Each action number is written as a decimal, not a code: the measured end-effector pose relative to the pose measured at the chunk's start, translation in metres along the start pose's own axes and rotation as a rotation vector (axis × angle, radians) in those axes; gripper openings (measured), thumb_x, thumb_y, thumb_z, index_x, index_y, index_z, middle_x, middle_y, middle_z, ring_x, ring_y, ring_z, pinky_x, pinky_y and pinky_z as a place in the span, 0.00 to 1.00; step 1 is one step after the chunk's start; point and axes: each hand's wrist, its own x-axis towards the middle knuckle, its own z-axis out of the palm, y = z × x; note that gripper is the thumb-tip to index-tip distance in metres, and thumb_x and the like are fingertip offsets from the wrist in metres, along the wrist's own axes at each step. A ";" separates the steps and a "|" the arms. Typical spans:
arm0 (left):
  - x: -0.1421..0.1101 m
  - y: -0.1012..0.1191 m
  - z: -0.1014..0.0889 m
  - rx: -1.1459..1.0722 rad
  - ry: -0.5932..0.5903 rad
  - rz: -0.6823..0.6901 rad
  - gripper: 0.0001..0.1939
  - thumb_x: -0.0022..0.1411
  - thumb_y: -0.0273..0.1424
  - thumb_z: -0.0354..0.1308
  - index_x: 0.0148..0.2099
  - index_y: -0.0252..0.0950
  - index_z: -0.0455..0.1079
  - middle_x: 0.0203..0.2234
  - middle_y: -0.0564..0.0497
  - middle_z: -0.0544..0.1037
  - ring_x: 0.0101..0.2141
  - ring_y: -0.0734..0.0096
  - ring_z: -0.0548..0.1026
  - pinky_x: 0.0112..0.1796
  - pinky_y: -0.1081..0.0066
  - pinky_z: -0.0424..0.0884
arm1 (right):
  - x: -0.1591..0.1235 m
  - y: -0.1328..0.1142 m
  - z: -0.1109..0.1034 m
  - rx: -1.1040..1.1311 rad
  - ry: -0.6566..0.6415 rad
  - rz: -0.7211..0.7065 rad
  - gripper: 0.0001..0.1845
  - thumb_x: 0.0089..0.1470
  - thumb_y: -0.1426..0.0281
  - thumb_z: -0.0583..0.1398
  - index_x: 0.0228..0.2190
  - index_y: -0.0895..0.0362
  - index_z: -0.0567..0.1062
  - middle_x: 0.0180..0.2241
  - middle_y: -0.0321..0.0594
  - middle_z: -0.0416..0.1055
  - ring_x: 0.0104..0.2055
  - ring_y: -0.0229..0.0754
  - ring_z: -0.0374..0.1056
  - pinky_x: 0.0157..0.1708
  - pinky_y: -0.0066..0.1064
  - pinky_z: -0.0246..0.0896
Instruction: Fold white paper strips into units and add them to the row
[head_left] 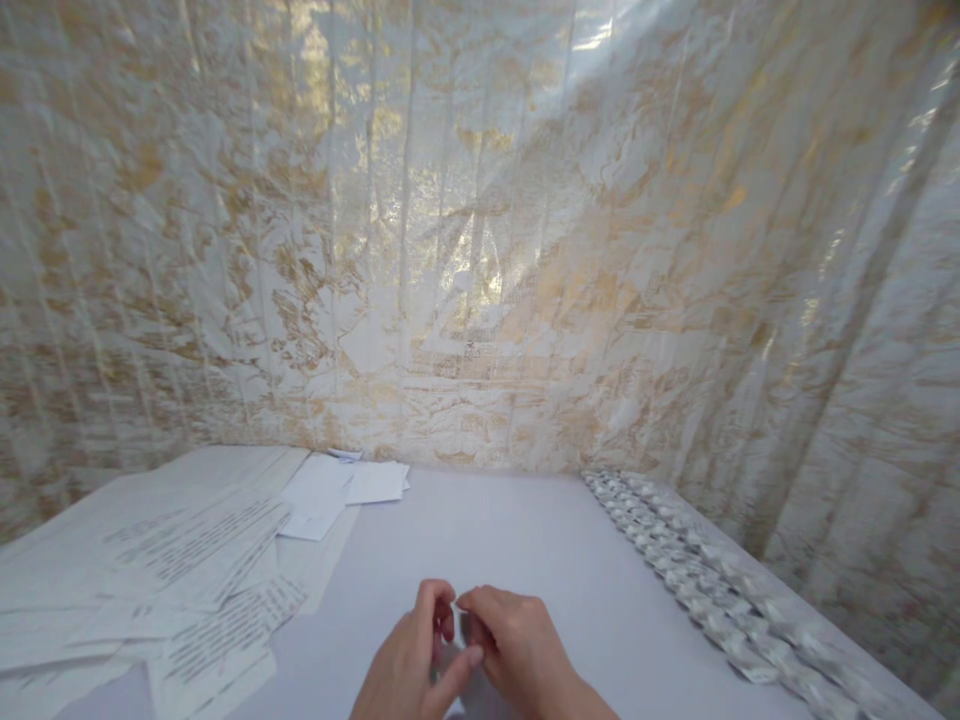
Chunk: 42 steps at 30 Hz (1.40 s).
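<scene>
left hand (409, 650) and right hand (526, 632) curled near together, grip can't be told; silvery-grey braided strips (703, 598) at right, presumably aligned for order.

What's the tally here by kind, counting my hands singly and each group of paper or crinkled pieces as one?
Hands: 2, left hand and right hand
Spread of printed sheets: 1
Cluster of plain white papers: 1
Group of crinkled pieces: 1
Total: 5

Anything between the fingers is too hidden to count.
</scene>
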 end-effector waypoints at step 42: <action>0.004 0.008 -0.017 -0.428 0.030 -0.324 0.06 0.62 0.35 0.60 0.41 0.41 0.71 0.28 0.56 0.76 0.33 0.63 0.75 0.39 0.68 0.68 | -0.003 -0.006 -0.004 0.812 0.278 0.148 0.22 0.60 0.51 0.64 0.24 0.55 0.80 0.25 0.37 0.70 0.31 0.44 0.65 0.35 0.36 0.60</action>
